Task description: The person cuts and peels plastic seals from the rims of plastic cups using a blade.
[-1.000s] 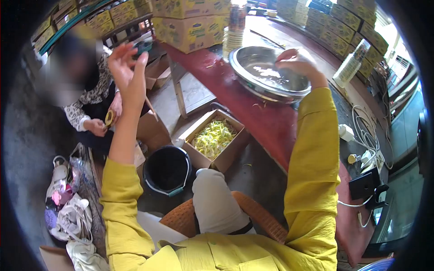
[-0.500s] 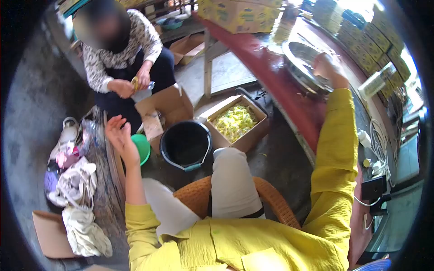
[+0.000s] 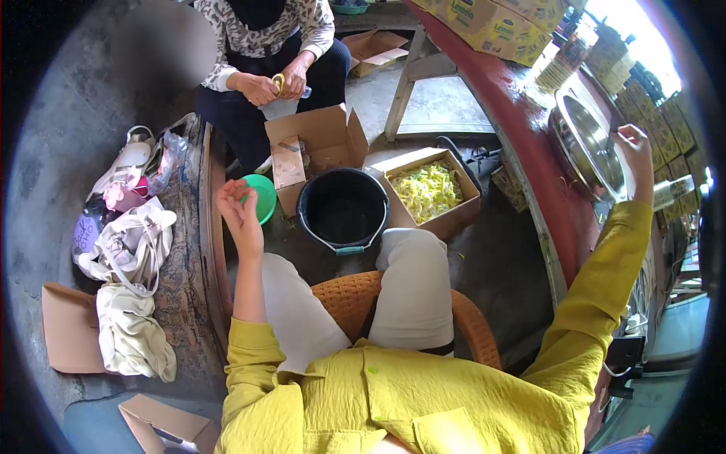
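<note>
My left hand is raised above my left knee, palm up, its fingers loosely bent and apart with nothing in them. Behind it stands a green plastic bowl on the floor. My right hand is lifted beside the rim of a shiny steel basin on the red table. Its fingers are bent, and I see nothing held in them. Before my knees stands a black bucket with a handle. Next to it, a cardboard box holds yellow-green shredded pieces.
A person sits opposite, holding a small yellowish thing. An open carton stands between us. Bags and cloth lie on the left bench. Lemon-printed cartons and a clear jar stand on the red table.
The view has tilted and shifted left. My right hand has moved from over the basin to beside its rim. My left hand stays raised, its fingers slightly more bent.
</note>
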`<state>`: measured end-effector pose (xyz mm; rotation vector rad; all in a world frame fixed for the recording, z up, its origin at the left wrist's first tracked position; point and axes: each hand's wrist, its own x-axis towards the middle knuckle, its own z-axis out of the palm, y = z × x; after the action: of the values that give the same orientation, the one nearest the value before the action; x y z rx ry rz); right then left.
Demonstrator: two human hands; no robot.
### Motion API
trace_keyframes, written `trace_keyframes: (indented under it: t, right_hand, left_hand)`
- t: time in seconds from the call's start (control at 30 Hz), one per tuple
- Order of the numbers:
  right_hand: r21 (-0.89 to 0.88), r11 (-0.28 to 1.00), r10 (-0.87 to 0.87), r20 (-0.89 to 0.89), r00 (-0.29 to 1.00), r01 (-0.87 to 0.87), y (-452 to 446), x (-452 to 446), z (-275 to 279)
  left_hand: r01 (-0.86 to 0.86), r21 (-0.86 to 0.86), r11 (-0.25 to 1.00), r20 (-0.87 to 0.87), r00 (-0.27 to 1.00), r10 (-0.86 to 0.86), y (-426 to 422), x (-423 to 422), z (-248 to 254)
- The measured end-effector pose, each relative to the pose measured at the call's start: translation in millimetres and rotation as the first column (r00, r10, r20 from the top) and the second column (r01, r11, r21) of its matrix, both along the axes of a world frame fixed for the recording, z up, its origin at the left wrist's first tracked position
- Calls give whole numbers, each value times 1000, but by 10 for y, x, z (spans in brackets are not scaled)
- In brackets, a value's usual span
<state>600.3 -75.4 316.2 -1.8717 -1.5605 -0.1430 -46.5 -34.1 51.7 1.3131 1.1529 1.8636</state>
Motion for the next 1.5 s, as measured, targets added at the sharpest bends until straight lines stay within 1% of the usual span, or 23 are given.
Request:
trace_keyframes:
  t: [0.07, 0.17, 0.27, 0.33, 0.4, 0.53, 0.57, 0.67, 0.7, 0.8, 0.83, 0.93, 1.03, 1.07, 1.13, 1.17, 1.23, 1.27, 1.33, 1.37, 1.4, 1.43, 1.5]
  right_hand:
    - [-9, 998, 54, -254, 966, -58, -89, -35, 77]
    - [-35, 998, 42, -117, 992, -46, -111, 287, 116]
    - [-111, 990, -102, -166, 981, 84, -155, 241, 229]
    - [-66, 991, -127, -112, 986, 120, -127, 334, 221]
    - [-5, 990, -138, -117, 983, 138, -137, 403, 186]
    - [-119, 989, -107, -145, 984, 90, -105, 631, 148]
    - [-89, 996, -26, -146, 989, 13, -100, 739, 172]
    - [34, 991, -122, -145, 982, 128, -168, 584, 306]
    - [34, 999, -16, -155, 988, 22, -154, 635, 220]
    - [98, 994, -30, -116, 993, 42, -149, 740, 280]
    - [103, 986, -125, -66, 990, 131, -159, 645, 326]
    - [8, 1000, -9, -46, 999, 9, -67, 810, 210]
    - [67, 996, -63, -59, 996, 67, -146, 681, 304]
    - [19, 998, -51, -31, 998, 52, -149, 689, 279]
    - [-61, 998, -18, 24, 1000, 19, -114, 900, 260]
    - [40, 998, 53, -78, 996, -50, -175, 1044, 346]
    - [-63, 998, 13, -62, 998, -17, -134, 989, 310]
    - [-118, 993, -11, -54, 998, 4, -146, 962, 266]
    - [-116, 993, -24, -17, 1000, 22, -164, 1072, 139]
    - [-125, 992, -35, 6, 999, 36, -183, 1222, 97]
    - [-135, 990, -46, 26, 999, 49, -186, 1302, 32]
    - [-188, 976, -120, -23, 992, 114, -175, 1250, -47]
    - [69, 942, -336, 228, 914, 329, -240, 1042, 16]
  left_hand:
    - [10, -2, 1000, 17, 1000, -10, 30, -24, -109]
    - [-4, -22, 1000, 27, 1000, 4, 22, -12, -132]
    - [-16, -31, 999, 44, 999, 18, 30, -45, -174]
    - [-16, -30, 999, 60, 998, 18, 8, -54, -174]
    - [-28, -38, 999, 66, 997, 31, -5, -98, -193]
    - [-63, -96, 993, 80, 994, 71, -31, -141, -200]
    - [-61, -93, 994, 82, 994, 68, -31, -144, -194]
    - [-64, -91, 994, 96, 993, 72, -46, -135, -216]
    - [-65, -95, 993, 97, 993, 74, -43, -135, -230]
    - [-56, -80, 995, 104, 992, 64, -27, -135, -225]
    - [-52, -77, 996, 107, 992, 60, -45, -127, -223]
    - [-73, -89, 993, 103, 991, 82, -64, -109, -211]
    - [-64, -62, 996, 146, 987, 72, -119, -105, -133]
    - [-16, -26, 1000, 166, 986, 20, -170, -112, -98]
    - [72, 64, 995, 200, 976, -83, -268, -66, 176]
    - [175, 151, 973, 224, 952, -207, -345, -34, 356]
    - [363, 321, 875, 235, 864, -445, -570, 40, 804]
    - [473, 382, 794, 159, 813, -561, -705, 70, 1038]
    - [629, 499, 596, 2, 687, -727, -917, 130, 1400]
    - [669, 605, 432, -69, 584, -808, -957, 156, 1518]
    - [741, 612, 277, -164, 461, -872, -1012, 113, 1657]
    - [732, 613, 298, -115, 455, -883, -1162, 125, 1766]
    - [713, 652, 258, -124, 435, -892, -1288, 134, 1874]
